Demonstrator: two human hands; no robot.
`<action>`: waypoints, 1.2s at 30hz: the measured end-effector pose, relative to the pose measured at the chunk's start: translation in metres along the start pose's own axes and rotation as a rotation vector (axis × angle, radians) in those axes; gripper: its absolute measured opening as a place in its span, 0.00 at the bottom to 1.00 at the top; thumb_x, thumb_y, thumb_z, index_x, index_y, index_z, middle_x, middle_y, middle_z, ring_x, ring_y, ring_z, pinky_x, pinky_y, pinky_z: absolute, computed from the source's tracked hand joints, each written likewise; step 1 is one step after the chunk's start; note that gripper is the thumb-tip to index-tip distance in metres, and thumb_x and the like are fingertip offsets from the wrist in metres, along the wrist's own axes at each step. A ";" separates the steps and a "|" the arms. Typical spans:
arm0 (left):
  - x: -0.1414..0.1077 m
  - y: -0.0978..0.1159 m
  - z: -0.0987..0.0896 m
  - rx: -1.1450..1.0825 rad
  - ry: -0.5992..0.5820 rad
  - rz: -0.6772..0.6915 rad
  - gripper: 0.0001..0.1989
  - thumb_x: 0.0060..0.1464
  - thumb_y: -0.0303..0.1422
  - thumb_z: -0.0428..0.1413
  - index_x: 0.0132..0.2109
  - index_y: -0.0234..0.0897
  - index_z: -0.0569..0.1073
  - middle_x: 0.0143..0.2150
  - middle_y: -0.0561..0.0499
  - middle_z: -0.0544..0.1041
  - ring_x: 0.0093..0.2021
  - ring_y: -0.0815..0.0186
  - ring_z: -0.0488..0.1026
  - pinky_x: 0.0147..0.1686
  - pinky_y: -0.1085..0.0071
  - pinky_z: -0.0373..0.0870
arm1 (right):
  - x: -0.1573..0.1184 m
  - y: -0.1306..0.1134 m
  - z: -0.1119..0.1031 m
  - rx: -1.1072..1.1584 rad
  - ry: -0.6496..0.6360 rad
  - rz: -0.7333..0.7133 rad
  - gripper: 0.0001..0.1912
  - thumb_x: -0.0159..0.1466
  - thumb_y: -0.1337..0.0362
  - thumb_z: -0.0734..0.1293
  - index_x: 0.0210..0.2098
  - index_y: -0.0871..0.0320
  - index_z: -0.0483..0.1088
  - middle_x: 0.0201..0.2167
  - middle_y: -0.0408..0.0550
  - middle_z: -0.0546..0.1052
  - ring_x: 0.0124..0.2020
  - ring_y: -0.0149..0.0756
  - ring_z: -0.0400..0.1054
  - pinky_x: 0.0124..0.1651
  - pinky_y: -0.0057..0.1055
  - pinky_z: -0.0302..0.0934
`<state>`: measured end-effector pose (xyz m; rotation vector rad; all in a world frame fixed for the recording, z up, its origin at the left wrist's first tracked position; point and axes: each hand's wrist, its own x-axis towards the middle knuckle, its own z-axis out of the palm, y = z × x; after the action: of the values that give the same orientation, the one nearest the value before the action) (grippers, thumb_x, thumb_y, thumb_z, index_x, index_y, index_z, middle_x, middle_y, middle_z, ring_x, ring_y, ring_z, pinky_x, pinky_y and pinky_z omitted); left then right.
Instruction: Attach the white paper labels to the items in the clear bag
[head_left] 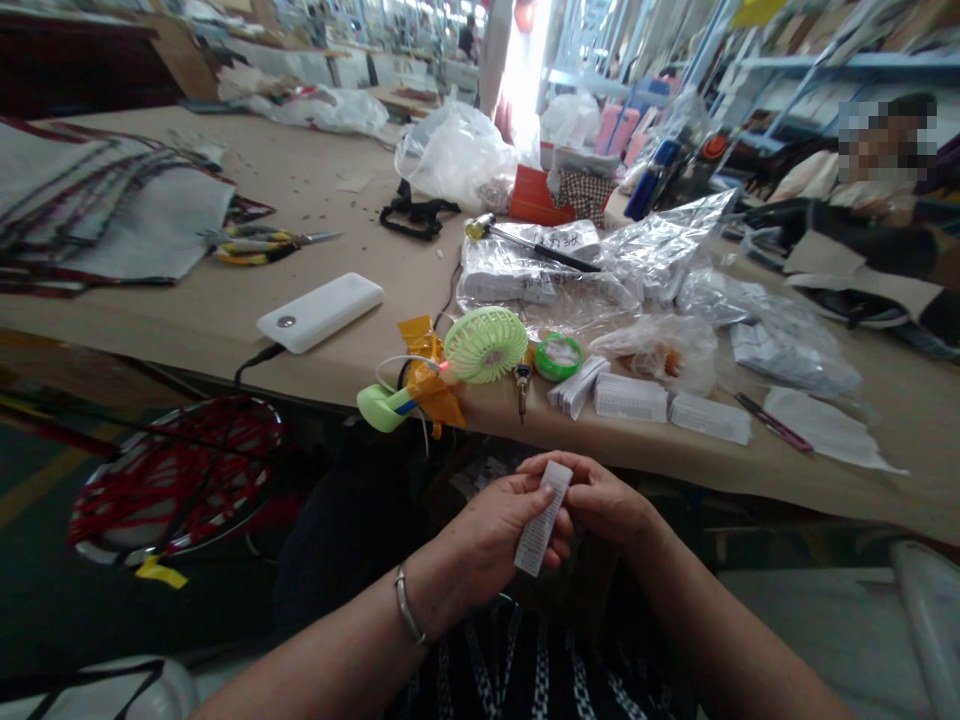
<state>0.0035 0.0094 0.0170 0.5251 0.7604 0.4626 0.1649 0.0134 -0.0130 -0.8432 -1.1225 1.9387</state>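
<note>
Label strip (pixel 534 540), white and narrow, sits between the two hands, off the near edge of the worktable (pixel 420 260). Its long axis slants from near left to far right. The left hand (pixel 491 530) is closed on it, thumb pressed across the face from the left; the right hand (pixel 607 502) comes in from the right, fingers curled close at the far end (whether they pinch it too, I cannot tell). Rows of fine dark print cover the face, too small to read, and the strip looks flat. Similar label stacks (pixel 630 398) lie beyond, farther right, near the table's edge.
</note>
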 end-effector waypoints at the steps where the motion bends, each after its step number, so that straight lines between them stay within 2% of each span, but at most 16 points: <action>1: 0.000 0.000 0.000 0.010 0.002 -0.004 0.11 0.53 0.37 0.53 0.36 0.30 0.69 0.25 0.50 0.71 0.20 0.72 0.68 0.20 0.76 0.63 | 0.001 0.000 0.001 0.037 -0.023 -0.004 0.22 0.51 0.59 0.71 0.44 0.60 0.70 0.40 0.50 0.73 0.39 0.35 0.69 0.43 0.30 0.63; 7: 0.001 -0.002 -0.002 0.044 -0.018 0.001 0.12 0.51 0.37 0.54 0.34 0.31 0.69 0.24 0.50 0.70 0.20 0.72 0.67 0.20 0.76 0.62 | 0.006 0.005 0.000 0.096 -0.024 -0.044 0.15 0.50 0.57 0.72 0.32 0.60 0.71 0.45 0.52 0.71 0.43 0.39 0.68 0.44 0.34 0.63; 9: 0.001 -0.003 -0.003 0.053 -0.019 0.010 0.12 0.50 0.38 0.55 0.34 0.31 0.69 0.23 0.51 0.70 0.19 0.72 0.67 0.19 0.76 0.62 | 0.007 0.006 0.000 0.040 -0.014 -0.036 0.17 0.51 0.56 0.72 0.34 0.60 0.71 0.45 0.53 0.71 0.42 0.39 0.68 0.44 0.35 0.63; 11: 0.002 -0.003 -0.004 0.052 -0.016 0.029 0.12 0.49 0.38 0.56 0.33 0.31 0.69 0.24 0.51 0.70 0.20 0.71 0.68 0.20 0.76 0.62 | 0.005 0.004 0.000 -0.052 0.022 -0.049 0.19 0.53 0.56 0.70 0.41 0.59 0.69 0.45 0.52 0.71 0.41 0.38 0.69 0.44 0.35 0.64; 14: 0.003 -0.002 -0.005 0.033 0.011 0.054 0.12 0.49 0.38 0.56 0.33 0.32 0.69 0.24 0.51 0.70 0.21 0.71 0.68 0.20 0.76 0.61 | 0.001 -0.001 0.005 -0.316 0.155 -0.160 0.20 0.57 0.59 0.67 0.49 0.56 0.65 0.46 0.51 0.71 0.43 0.37 0.68 0.45 0.35 0.63; 19: 0.004 0.000 -0.006 0.038 0.061 0.085 0.10 0.47 0.36 0.57 0.31 0.32 0.69 0.22 0.52 0.70 0.19 0.73 0.66 0.21 0.76 0.60 | -0.007 -0.007 0.017 -1.045 0.420 -0.443 0.17 0.60 0.63 0.64 0.49 0.56 0.66 0.47 0.52 0.69 0.49 0.41 0.64 0.52 0.38 0.60; 23: 0.005 0.000 -0.007 0.054 0.081 0.104 0.08 0.46 0.34 0.57 0.31 0.32 0.70 0.22 0.53 0.70 0.19 0.74 0.65 0.21 0.76 0.59 | -0.010 -0.005 0.022 -1.243 0.451 -0.491 0.16 0.62 0.63 0.61 0.49 0.57 0.66 0.46 0.54 0.70 0.48 0.42 0.63 0.50 0.40 0.61; 26: 0.005 0.000 -0.007 0.052 0.095 0.113 0.08 0.47 0.34 0.56 0.30 0.32 0.69 0.22 0.53 0.69 0.19 0.73 0.65 0.21 0.76 0.59 | -0.009 -0.004 0.023 -1.205 0.465 -0.464 0.16 0.62 0.63 0.61 0.50 0.57 0.66 0.47 0.54 0.69 0.49 0.43 0.63 0.52 0.40 0.59; 28: 0.005 0.000 -0.008 0.050 0.101 0.138 0.09 0.48 0.36 0.55 0.30 0.33 0.69 0.22 0.53 0.69 0.19 0.73 0.65 0.21 0.76 0.59 | -0.008 -0.003 0.023 -1.063 0.496 -0.412 0.17 0.61 0.63 0.62 0.50 0.57 0.65 0.46 0.52 0.70 0.48 0.41 0.64 0.51 0.39 0.60; 31: 0.005 -0.001 -0.009 0.069 0.134 0.172 0.10 0.49 0.37 0.55 0.30 0.33 0.69 0.23 0.53 0.69 0.19 0.74 0.64 0.21 0.76 0.59 | -0.004 -0.002 0.023 -0.690 0.527 -0.299 0.14 0.61 0.60 0.63 0.44 0.57 0.66 0.36 0.47 0.73 0.36 0.35 0.69 0.41 0.31 0.64; 34: 0.005 -0.002 -0.009 0.087 0.161 0.204 0.11 0.48 0.39 0.55 0.31 0.33 0.69 0.23 0.53 0.69 0.20 0.73 0.64 0.21 0.76 0.60 | 0.002 0.001 0.022 -0.358 0.499 -0.174 0.10 0.59 0.58 0.65 0.34 0.59 0.66 0.24 0.41 0.71 0.24 0.29 0.66 0.29 0.25 0.62; 36: 0.005 -0.002 -0.009 0.102 0.179 0.226 0.12 0.48 0.39 0.56 0.31 0.33 0.70 0.23 0.53 0.68 0.20 0.73 0.64 0.21 0.76 0.59 | 0.006 0.005 0.022 -0.220 0.477 -0.118 0.10 0.58 0.58 0.66 0.32 0.59 0.66 0.20 0.39 0.69 0.20 0.27 0.63 0.24 0.24 0.60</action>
<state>0.0004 0.0133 0.0074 0.6755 0.9039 0.6896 0.1428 0.0076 -0.0100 -1.2486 -1.0716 1.4269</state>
